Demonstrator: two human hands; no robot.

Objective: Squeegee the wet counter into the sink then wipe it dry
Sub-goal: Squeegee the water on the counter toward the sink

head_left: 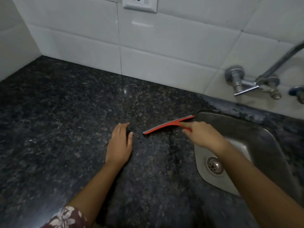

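Here right hand (203,135) grips squeegee (166,125), left hand (120,143) flat.

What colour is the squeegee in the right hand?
Red, with a grey blade edge: squeegee, head view.

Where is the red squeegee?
In the head view, the red squeegee is right of centre on the dark counter, gripped by the right hand, its far end at the sink rim.

Squeegee (167,125) handle: largely covered by the right hand (202,136).
Tap spout (280,63): cut off at the right edge.
Socket (139,4): cropped by the top edge.
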